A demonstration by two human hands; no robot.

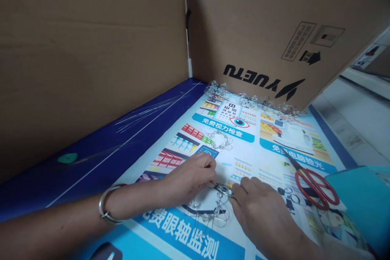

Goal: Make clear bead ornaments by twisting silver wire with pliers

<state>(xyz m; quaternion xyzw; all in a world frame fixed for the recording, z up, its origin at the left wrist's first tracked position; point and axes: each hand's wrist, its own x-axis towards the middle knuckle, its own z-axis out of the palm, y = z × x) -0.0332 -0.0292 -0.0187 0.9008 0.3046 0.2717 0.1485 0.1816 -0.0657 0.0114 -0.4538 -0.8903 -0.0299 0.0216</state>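
A looped piece of clear beads and thin wire (217, 210) lies between my hands on the printed sheet (227, 243). My left hand (195, 172), with a silver bangle at its wrist, is closed and pinches the upper left part of the beaded wire piece. Closed on the right end of the same piece is my right hand (263, 211), its fingers curled. Dark and silvery strands show between the two sets of fingertips. Loose wire ends stick out below the loop. The fingertips themselves are partly hidden.
Red-handled scissors (317, 189) lie right of my right hand. Another beaded ring (219, 140) rests farther back. More beaded pieces (258, 101) line the base of the cardboard wall (243, 16). At left are fine wires (149, 109) and a green item (67, 158).
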